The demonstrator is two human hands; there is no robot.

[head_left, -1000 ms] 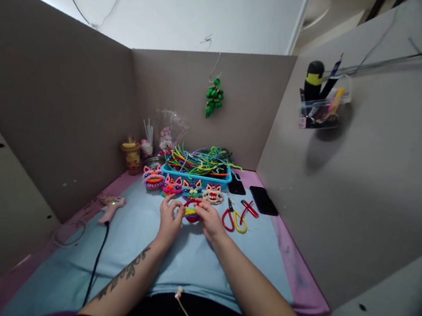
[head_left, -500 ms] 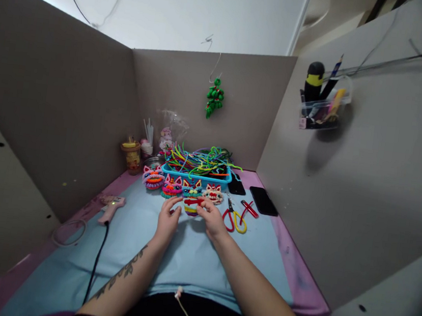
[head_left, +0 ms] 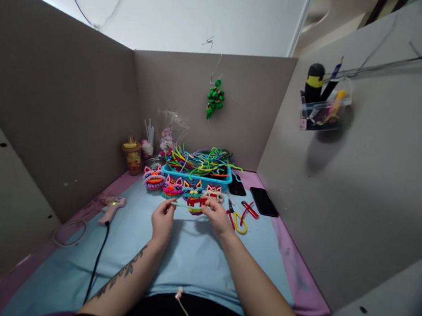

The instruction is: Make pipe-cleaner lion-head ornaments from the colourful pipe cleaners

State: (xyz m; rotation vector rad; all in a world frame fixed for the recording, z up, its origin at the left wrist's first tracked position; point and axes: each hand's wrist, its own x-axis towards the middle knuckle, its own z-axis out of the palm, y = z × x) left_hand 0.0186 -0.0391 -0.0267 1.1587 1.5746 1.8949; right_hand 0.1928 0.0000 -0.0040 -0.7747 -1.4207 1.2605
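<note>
A pale green pipe cleaner (head_left: 187, 206) stretches sideways between my hands. My left hand (head_left: 163, 219) is closed in a pinch on its left end. The strip's other end reaches the fingers of my right hand (head_left: 219, 218), which are closed on a small red, yellow and purple pipe-cleaner piece (head_left: 195, 203); how they grip both is partly hidden. Just behind my hands stand several fuzzy animal-head figures: a purple and orange one (head_left: 153, 177), a pink one (head_left: 172, 187), a teal one (head_left: 192, 189) and a white and red one (head_left: 213, 193).
A blue tray (head_left: 196, 179) of loose pipe cleaners stands behind the figures. To the right lie scissors (head_left: 240, 225), a red tool (head_left: 250, 210) and a dark phone (head_left: 263, 201). A pink glue gun (head_left: 113, 210) with its cord lies left. Grey partitions enclose the desk.
The pale green pipe cleaner now shows between my hands. My left hand has shifted slightly left and closed in a pinch. The red piece has moved a little right with my right hand.
</note>
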